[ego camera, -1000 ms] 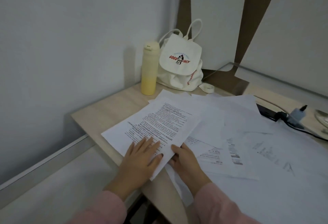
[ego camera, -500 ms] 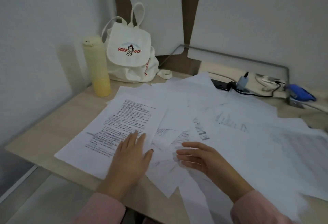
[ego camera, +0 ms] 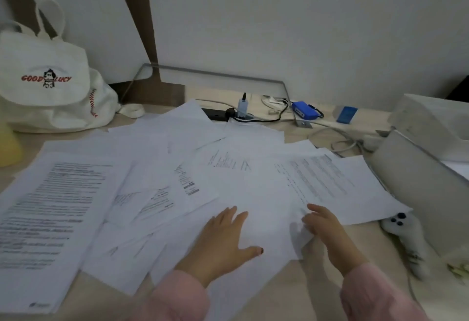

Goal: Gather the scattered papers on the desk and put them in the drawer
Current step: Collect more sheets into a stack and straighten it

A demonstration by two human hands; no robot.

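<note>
Two hands have slid right off the printed page (ego camera: pixel 50 206) into the middle of the papers (ego camera: pixel 253 193) strewn over the desk (ego camera: pixel 309 290). The left hand (ego camera: pixel 223 239) lies flat with fingers spread; the right hand (ego camera: pixel 327 229) is at a sheet's edge, grip unclear. Perhaps a dozen overlapping sheets remain ungathered, and no drawer is visible.

Papers (ego camera: pixel 177 168) cover the desk (ego camera: pixel 330 264); bag (ego camera: pixel 50 84) behind, left.

The white bag (ego camera: pixel 50 102) at the back left of the worktop (ego camera: pixel 314 285) carries red capitals on its flap: "GOOD" on the left and a word that looks like "LUCY" on the right. A small cartoon figure (ego camera: pixel 48 80) stands between them. The papers (ego camera: pixel 50 206) bear many printed lines, all too blurred to read.
</note>
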